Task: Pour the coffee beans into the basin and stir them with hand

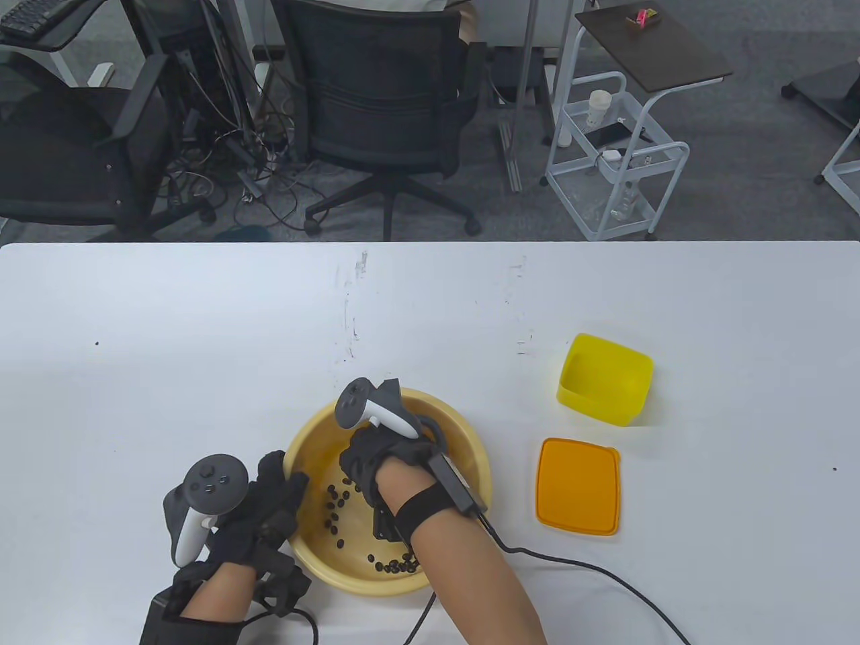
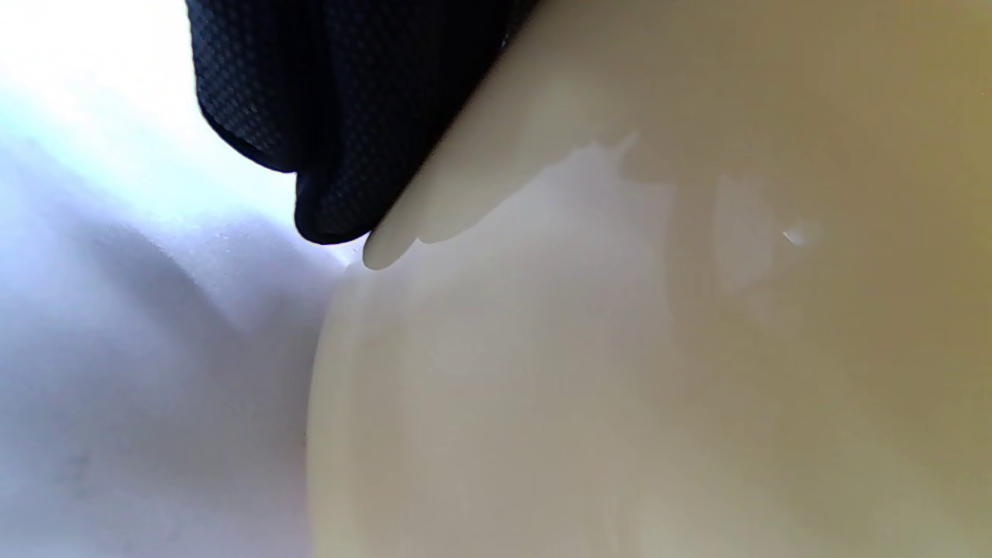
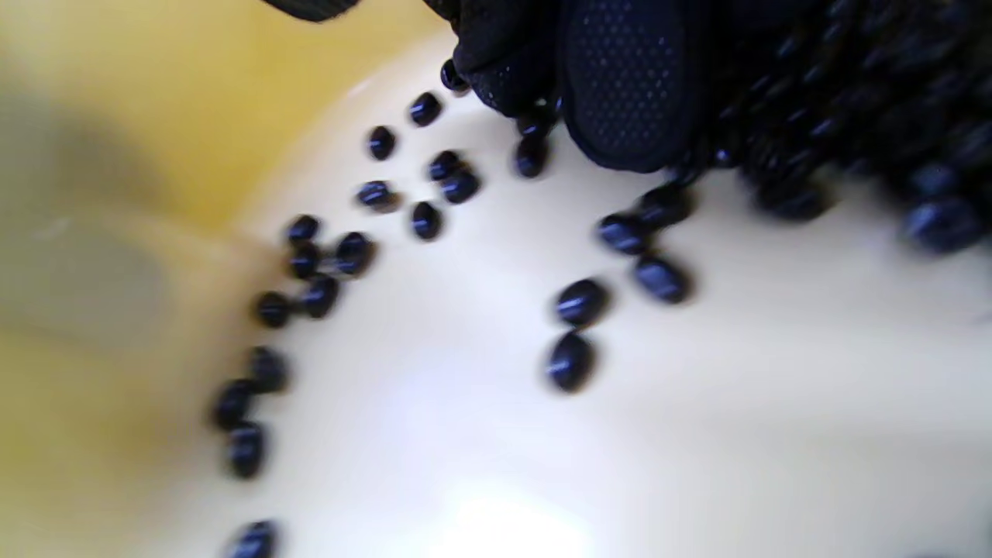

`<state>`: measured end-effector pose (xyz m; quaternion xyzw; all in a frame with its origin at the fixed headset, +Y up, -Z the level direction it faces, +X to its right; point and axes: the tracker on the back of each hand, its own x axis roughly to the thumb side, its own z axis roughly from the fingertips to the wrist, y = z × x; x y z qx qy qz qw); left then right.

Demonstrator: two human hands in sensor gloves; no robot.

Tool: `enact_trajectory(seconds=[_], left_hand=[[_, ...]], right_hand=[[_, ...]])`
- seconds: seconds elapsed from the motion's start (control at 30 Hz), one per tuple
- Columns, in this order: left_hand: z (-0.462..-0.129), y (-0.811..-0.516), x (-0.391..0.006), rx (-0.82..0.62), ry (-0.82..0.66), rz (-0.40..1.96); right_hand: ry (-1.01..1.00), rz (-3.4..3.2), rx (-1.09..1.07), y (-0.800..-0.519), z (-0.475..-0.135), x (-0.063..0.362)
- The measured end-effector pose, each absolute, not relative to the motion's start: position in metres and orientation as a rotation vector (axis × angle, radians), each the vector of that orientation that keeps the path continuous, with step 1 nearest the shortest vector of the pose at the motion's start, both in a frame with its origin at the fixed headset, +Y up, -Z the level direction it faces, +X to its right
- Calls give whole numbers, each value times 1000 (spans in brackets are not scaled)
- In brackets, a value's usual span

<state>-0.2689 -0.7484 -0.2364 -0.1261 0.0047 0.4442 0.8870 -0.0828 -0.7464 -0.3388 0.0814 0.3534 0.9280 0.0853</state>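
A cream-yellow basin (image 1: 470,463) stands near the table's front edge, with dark coffee beans (image 1: 334,505) scattered over its floor. My right hand (image 1: 361,467) reaches down inside it. In the right wrist view its fingertips (image 3: 620,93) touch the basin floor (image 3: 480,449) among blurred beans (image 3: 580,302) and hold none. My left hand (image 1: 282,482) is at the basin's left rim, thumb over the edge. In the left wrist view its fingers (image 2: 333,139) lie against the outer wall (image 2: 620,349). The yellow container (image 1: 605,379) stands empty to the right.
An orange lid (image 1: 578,485) lies flat right of the basin, in front of the yellow container. A black cable (image 1: 591,571) runs from my right wrist across the table to the front right. Office chairs and a white cart stand beyond the far edge.
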Motion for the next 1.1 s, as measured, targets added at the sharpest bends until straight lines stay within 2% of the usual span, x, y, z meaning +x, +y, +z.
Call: enact_trajectory(seconds=[0.23, 0.37, 0.57, 0.77, 0.87, 0.93, 1.1], left_hand=[[-236, -749, -269, -260, 14, 926], [-236, -749, -269, -257, 20, 925], [-236, -749, -268, -256, 23, 925], [-236, -749, -268, -254, 23, 921], [-236, -749, -268, -255, 21, 921], [-236, -749, -268, -255, 20, 919], [-237, -749, -268, -257, 13, 920]], right_hand=[[1125, 2947, 164, -746, -339, -72], [1336, 2835, 42, -747, -338, -56], [1539, 2685, -65, -754, -327, -45], [1770, 2351, 139, -777, -304, -70], [1764, 2159, 269, -779, -298, -85], [1682, 1959, 354, -779, -298, -96], [1535, 1890, 324, -776, -312, -101]])
